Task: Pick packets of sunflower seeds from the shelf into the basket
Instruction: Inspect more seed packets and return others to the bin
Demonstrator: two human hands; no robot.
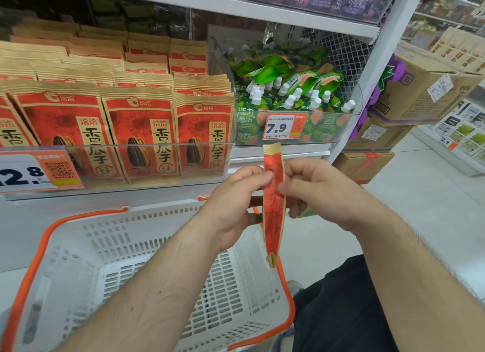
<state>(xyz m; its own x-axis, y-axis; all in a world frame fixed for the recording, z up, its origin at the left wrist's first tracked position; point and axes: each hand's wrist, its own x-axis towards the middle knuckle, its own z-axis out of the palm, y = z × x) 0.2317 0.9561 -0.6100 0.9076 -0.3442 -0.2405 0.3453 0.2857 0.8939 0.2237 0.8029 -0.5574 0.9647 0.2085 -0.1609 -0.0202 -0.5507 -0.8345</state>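
— Where's the packet (273, 207)?
— Upright and edge-on, red with kraft-paper trim, above the right rim of the white, orange-edged basket (110, 249).
— And the others?
— Matching packets on the shelf (139, 131) stand in rows behind a clear front.

Both hands, left hand (237, 202) and right hand (319, 191), pinch a seed packet (273, 207) edge-on above the basket (162, 249).

The leftmost sunflower seed packet (10, 126) and 12.8 price tag (39, 172) are cut off at the left edge, while the basket (147, 249) floor lies partly hidden under both forearms.
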